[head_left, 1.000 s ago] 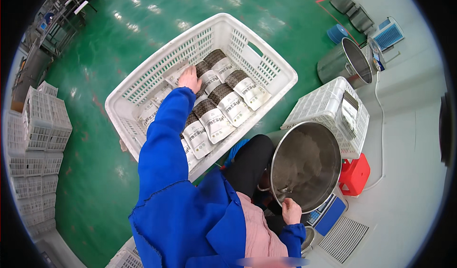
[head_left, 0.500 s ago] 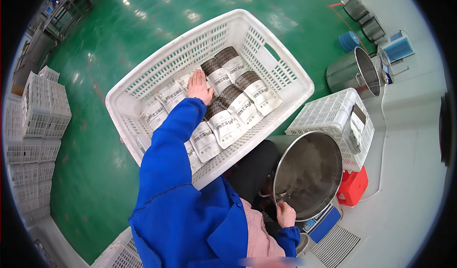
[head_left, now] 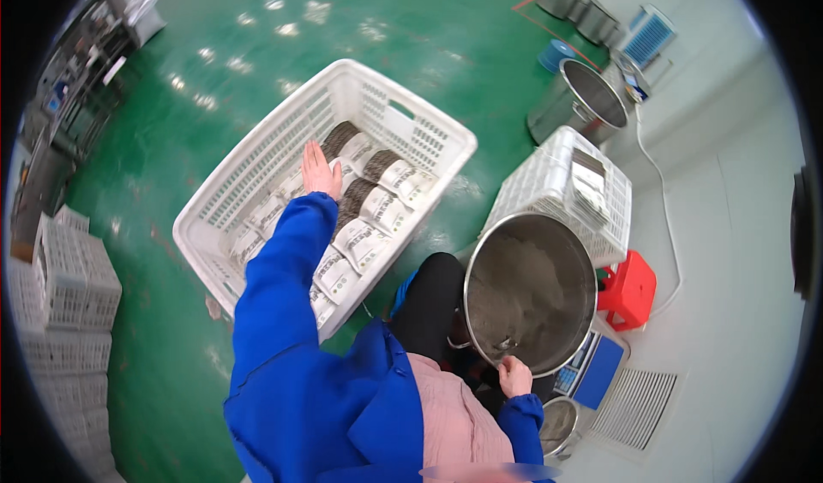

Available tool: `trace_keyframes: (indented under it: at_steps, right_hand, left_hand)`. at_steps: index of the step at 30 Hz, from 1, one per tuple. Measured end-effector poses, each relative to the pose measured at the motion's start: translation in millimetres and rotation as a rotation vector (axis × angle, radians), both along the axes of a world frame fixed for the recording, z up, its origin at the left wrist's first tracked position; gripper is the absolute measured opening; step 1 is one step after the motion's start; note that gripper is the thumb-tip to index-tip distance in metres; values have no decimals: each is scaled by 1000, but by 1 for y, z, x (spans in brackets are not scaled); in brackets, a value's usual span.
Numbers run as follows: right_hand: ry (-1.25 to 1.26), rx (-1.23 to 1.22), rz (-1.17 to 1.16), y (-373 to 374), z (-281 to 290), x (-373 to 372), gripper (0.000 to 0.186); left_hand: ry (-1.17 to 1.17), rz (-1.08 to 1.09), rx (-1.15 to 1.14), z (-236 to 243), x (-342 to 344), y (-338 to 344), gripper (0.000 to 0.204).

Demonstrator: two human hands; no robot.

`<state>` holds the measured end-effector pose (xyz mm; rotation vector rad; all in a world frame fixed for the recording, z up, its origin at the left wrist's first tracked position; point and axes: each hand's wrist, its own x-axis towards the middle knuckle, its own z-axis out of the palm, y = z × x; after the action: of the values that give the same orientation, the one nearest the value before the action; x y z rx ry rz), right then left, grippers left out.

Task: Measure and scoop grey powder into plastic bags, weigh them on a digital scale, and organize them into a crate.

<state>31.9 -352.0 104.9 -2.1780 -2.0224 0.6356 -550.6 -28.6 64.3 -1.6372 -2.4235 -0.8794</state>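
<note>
My left hand (head_left: 320,174) is stretched out flat, fingers apart at the thumb, over a large white slotted plastic basket (head_left: 225,174). Rows of white pouches (head_left: 383,210) with dark brown patterned ends lie inside it, some right under the hand. Whether the palm touches them I cannot tell. At the near rim of a big round steel drum (head_left: 593,312), my right hand (head_left: 515,377) is closed. A small shiny metal piece (head_left: 507,343) shows just inside the rim beside it; what the fingers grip is hidden. Grey-brown powder (head_left: 536,286) fills the lower part of the drum.
An upturned white crate (head_left: 514,174) with a pouch stack (head_left: 589,187) stands behind the drum. Right of it are a red stool (head_left: 633,290), a blue-topped scale (head_left: 598,372) and a small steel pot (head_left: 576,427). Stacked crates (head_left: 81,277) line the left.
My left hand has come away from the pouch it pressed, its thumb now out to the side. The whole view has shifted, with the basket lower and further left. My right hand stays at the drum rim.
</note>
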Motion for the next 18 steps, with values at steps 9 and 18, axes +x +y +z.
trace_keyframes:
  at_steps: [9, 18]
  right_hand:
    - [253, 625, -132, 30, 50, -38, 36]
    - [367, 784, -56, 52, 72, -24, 32]
  left_hand:
    - [-69, -1065, 378, 212, 280, -61, 73]
    - [205, -1967, -480, 79, 449, -169, 44]
